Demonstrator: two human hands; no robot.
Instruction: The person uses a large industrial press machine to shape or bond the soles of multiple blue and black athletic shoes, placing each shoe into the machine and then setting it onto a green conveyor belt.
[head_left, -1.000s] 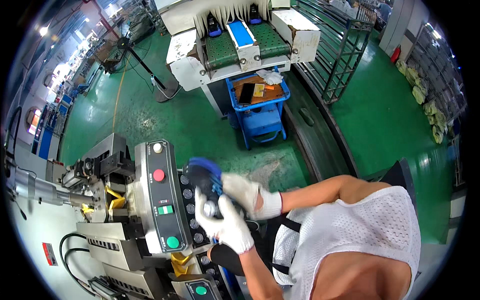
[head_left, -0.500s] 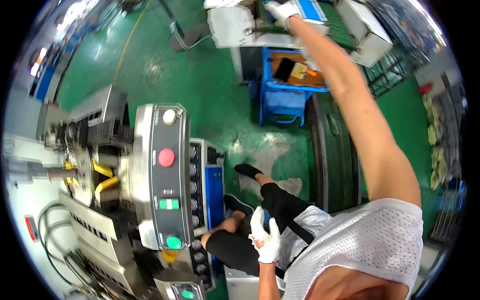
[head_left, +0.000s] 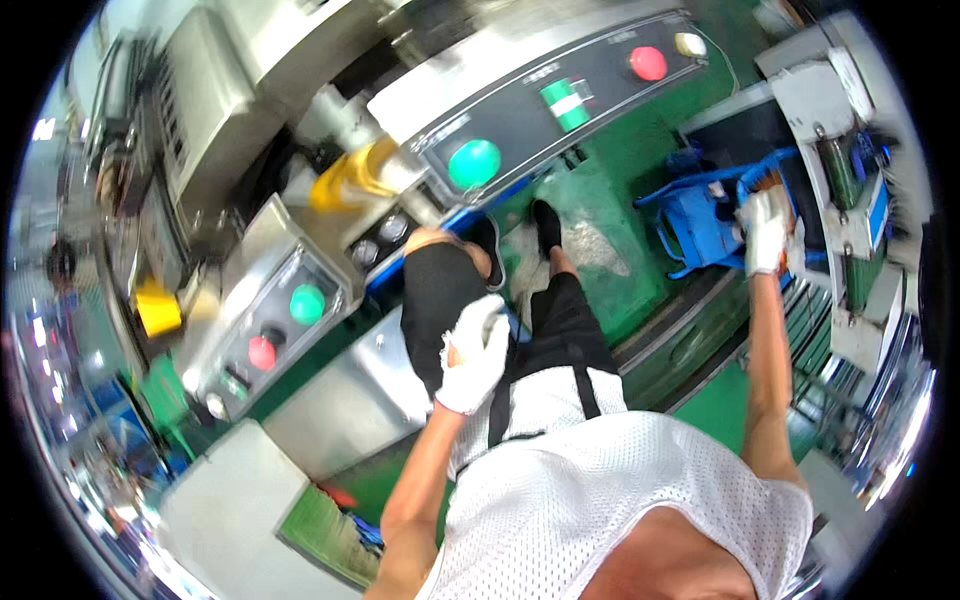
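My left hand [head_left: 474,358], in a white glove, hovers over my lap above the black shorts. Its fingers are loosely curled and apart, with nothing visible in them. Out to the right, my right hand [head_left: 766,234], also gloved in white, is over the edge of a blue cart [head_left: 700,222] with a brown top, mostly covering that top. Motion smears its fingers, so whether it holds anything is unclear. Ahead of me runs a long machine control panel [head_left: 520,120] with a green button [head_left: 474,163], a red button [head_left: 648,63] and a green-and-white switch [head_left: 566,104].
A second, smaller panel [head_left: 275,320] with green and red buttons sits at the left. Yellow parts [head_left: 352,177] show between the panels. White bench units [head_left: 812,100] stand beyond the cart, and a dark green rail-like bench [head_left: 690,320] lies near my right arm. A pale board [head_left: 235,500] is at lower left.
My view has swung left, bringing the second panel into sight. My right hand has left the far white bench and come back near the blue cart. The left hand stays over my lap.
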